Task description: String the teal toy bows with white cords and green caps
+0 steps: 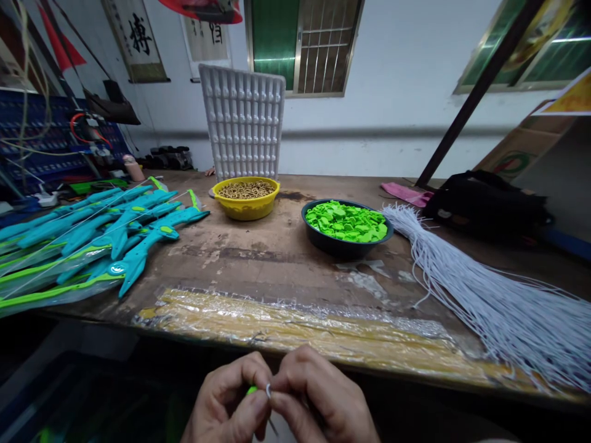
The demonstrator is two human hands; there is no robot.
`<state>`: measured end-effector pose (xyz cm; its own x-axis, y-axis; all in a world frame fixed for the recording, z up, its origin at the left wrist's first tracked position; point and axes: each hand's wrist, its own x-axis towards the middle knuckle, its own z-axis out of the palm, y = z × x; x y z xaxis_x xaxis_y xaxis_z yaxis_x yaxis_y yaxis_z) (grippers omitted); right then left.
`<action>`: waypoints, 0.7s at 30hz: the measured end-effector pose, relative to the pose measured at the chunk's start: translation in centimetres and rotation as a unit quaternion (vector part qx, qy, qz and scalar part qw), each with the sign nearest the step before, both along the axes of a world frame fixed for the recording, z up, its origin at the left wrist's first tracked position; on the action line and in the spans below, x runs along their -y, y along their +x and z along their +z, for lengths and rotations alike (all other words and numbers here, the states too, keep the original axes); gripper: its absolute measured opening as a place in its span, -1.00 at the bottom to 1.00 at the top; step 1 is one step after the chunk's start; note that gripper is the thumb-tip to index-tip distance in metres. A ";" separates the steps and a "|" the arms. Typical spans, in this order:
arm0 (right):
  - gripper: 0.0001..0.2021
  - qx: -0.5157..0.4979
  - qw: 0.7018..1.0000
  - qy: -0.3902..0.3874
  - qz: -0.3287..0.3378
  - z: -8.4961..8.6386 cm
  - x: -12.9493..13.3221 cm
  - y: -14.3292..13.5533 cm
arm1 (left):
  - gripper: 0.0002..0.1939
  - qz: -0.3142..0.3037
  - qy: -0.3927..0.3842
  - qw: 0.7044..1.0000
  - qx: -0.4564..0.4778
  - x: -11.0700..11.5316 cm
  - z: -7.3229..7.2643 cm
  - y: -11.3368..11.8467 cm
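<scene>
Just below the table's front edge, my left hand [231,397] and my right hand [321,394] meet with fingertips pinched together. A small bright green plastic piece [252,390] pokes out between the fingers of the left one. Between both sets of fingertips, a short curve of white cord [268,391] shows, with the right thumb and forefinger closed on it. A thin end hangs down below the fingers. Most of the green piece and the cord is hidden by my fingers.
On the table [258,258] stand a dark bowl [327,245] of green plastic pieces and a yellow bowl [244,211] of brass-coloured rings. Teal toy bows [138,243] pile up at left; a bundle of white cords [498,295] lies right. Behind are a grey moulded tray [242,123] and black bag [480,206].
</scene>
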<state>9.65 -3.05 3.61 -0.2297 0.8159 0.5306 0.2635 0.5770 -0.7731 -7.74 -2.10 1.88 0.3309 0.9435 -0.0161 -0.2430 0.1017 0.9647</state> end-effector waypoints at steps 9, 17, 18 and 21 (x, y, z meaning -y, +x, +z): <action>-0.88 0.088 0.974 0.180 -0.106 -1.4 0.0 -1.4 | -0.57 -0.006 0.013 1.000 -0.009 -0.3 0.1 -0.2; -0.82 -0.026 0.989 0.041 -0.138 -0.8 0.8 -2.2 | -0.59 0.000 0.015 1.000 -0.022 -0.2 0.1 -0.2; -0.82 -0.032 0.990 0.024 -0.139 -0.7 0.9 -2.3 | -0.59 -0.002 0.015 1.000 -0.022 -0.2 0.2 -0.2; -0.81 -0.030 0.991 -0.001 -0.131 -0.3 0.9 -2.0 | -0.60 -0.003 0.012 1.000 -0.022 -0.3 0.3 -0.1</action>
<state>7.61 -3.98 3.32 0.0214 0.8446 0.5350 0.3572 0.4933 -0.7931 -7.88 -1.83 2.22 0.3356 0.9420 -0.0083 -0.2000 0.0798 0.9765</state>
